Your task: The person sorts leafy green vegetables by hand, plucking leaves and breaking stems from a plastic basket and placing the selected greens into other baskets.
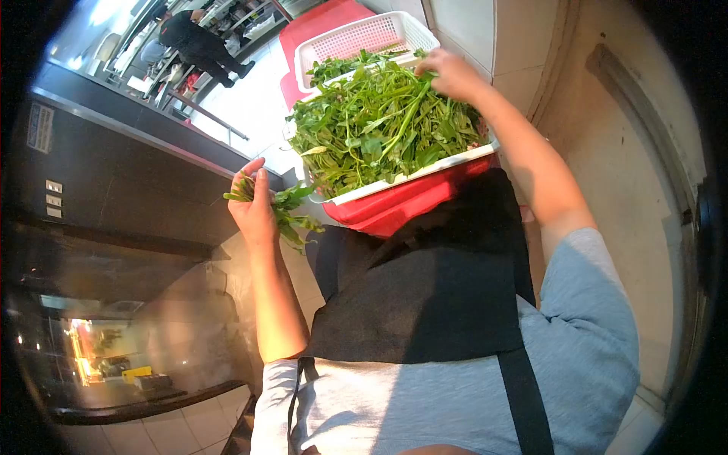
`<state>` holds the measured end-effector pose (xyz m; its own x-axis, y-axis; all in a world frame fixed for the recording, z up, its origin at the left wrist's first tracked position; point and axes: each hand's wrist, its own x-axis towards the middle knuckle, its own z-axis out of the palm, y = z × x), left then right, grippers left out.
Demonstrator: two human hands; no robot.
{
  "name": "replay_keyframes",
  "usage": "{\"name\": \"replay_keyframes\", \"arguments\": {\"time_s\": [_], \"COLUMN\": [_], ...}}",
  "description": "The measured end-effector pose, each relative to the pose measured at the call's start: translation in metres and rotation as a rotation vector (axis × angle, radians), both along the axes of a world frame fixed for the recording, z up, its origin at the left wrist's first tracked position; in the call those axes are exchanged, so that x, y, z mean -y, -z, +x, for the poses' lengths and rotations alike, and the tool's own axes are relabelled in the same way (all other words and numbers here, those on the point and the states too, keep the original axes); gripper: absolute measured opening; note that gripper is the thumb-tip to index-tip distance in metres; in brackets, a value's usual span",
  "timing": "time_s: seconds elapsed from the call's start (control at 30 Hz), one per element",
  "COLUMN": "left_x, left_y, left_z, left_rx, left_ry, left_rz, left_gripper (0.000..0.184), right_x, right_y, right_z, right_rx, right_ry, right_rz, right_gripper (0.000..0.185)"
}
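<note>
A heap of leafy green stalks (371,129) fills a white basket (425,168) that rests on something red in front of me. My left hand (256,199), left of the basket, is closed round a small bunch of greens (292,208), whose leaves hang to the right of the palm. My right hand (453,74) is at the heap's upper right edge, fingers bent down onto a green stem. Behind the heap, a second white basket (360,38) of perforated plastic holds a few more greens.
A red surface (322,23) lies under the rear basket. A dark counter or partition (121,167) runs along the left. Beyond it, a person in dark clothes (193,38) bends by metal shelves. A pale wall (607,152) stands close on the right.
</note>
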<state>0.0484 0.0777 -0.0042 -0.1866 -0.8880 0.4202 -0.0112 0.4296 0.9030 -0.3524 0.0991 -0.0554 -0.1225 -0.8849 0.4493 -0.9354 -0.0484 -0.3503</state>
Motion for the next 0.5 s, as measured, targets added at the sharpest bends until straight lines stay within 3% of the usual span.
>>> {"name": "replay_keyframes", "arguments": {"time_s": [0.13, 0.23, 0.37, 0.5], "left_x": [0.000, 0.000, 0.003, -0.001], "left_y": [0.008, 0.008, 0.008, 0.006], "left_z": [-0.001, 0.004, 0.005, 0.001], "left_rx": [0.017, -0.010, -0.001, 0.001], "left_ry": [0.014, 0.007, -0.008, -0.006], "left_rz": [0.018, 0.017, 0.023, 0.006], "left_gripper": [0.018, 0.018, 0.018, 0.017], "right_x": [-0.001, 0.002, -0.018, -0.022], "right_y": [0.012, -0.020, -0.085, -0.116], "right_z": [0.017, 0.006, 0.005, 0.003], "right_rx": [-0.262, -0.073, 0.086, -0.111], "right_ry": [-0.066, -0.182, -0.047, -0.087], "right_rz": [0.080, -0.050, -0.213, -0.479], "right_gripper": [0.014, 0.015, 0.022, 0.015]}}
